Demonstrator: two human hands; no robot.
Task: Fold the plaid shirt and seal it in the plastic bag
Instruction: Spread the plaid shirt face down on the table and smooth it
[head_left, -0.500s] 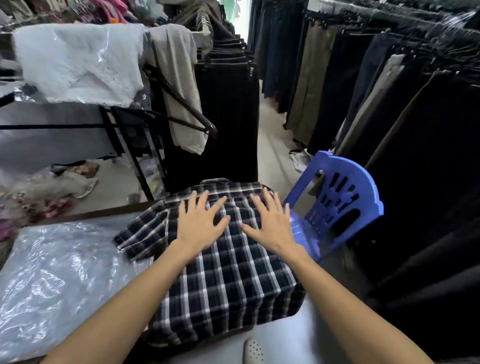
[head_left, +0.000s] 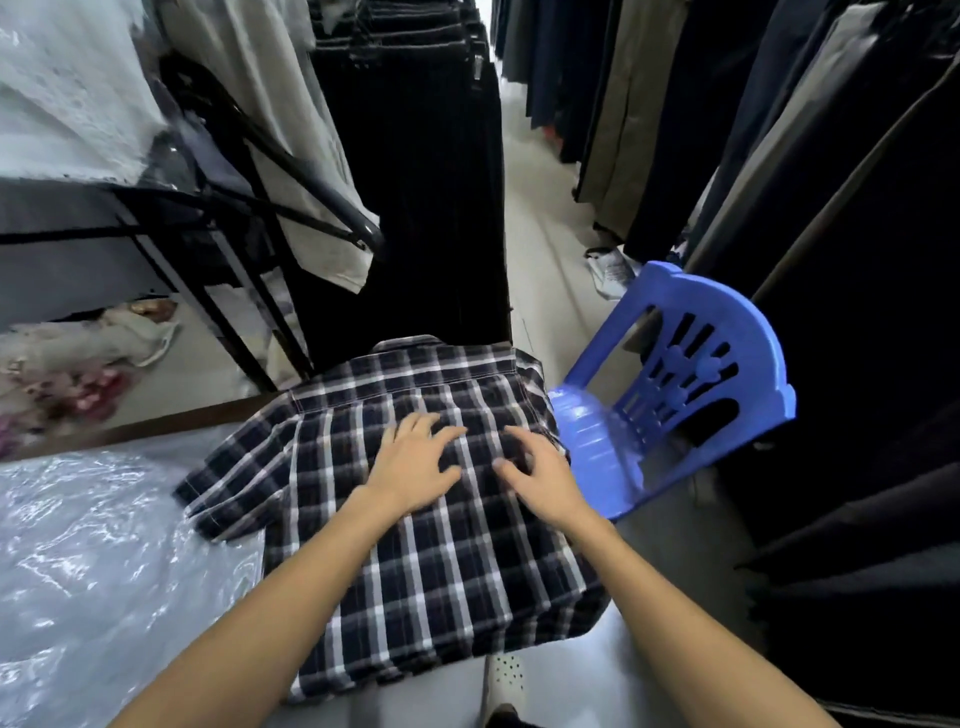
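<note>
Far out to the left of my hands lies the clear plastic bag (head_left: 93, 561), crinkled and flat on the grey table (head_left: 613, 670), its near edge just beside the shirt's spread sleeve (head_left: 234, 483). Above and behind it, further left of my reach, a black metal rack (head_left: 218, 244) carries pale fabric, and some flowered cloth (head_left: 78, 384) lies low on the floor. The plaid shirt (head_left: 415, 571) lies flat on the table under both my hands, collar away from me, one short sleeve sticking out leftward toward the bag. My left hand (head_left: 415, 462) rests on the upper middle of the shirt, fingers bent with the tips on the cloth; they are blurred, so I cannot tell whether I am pinching the fabric or only pressing it. Just to its right, with a narrow strip of plaid between them, my right hand (head_left: 540, 478) sits on the shirt near its right edge, fingers likewise curled and blurred, so its hold is just as unclear. Right of that hand, just beside the shirt's edge, stands a blue plastic chair (head_left: 701, 379). Beyond the chair, well to the right, hang rows of dark trousers (head_left: 857, 260). A white perforated shoe (head_left: 506, 675) shows below the table edge, near my right forearm.
</note>
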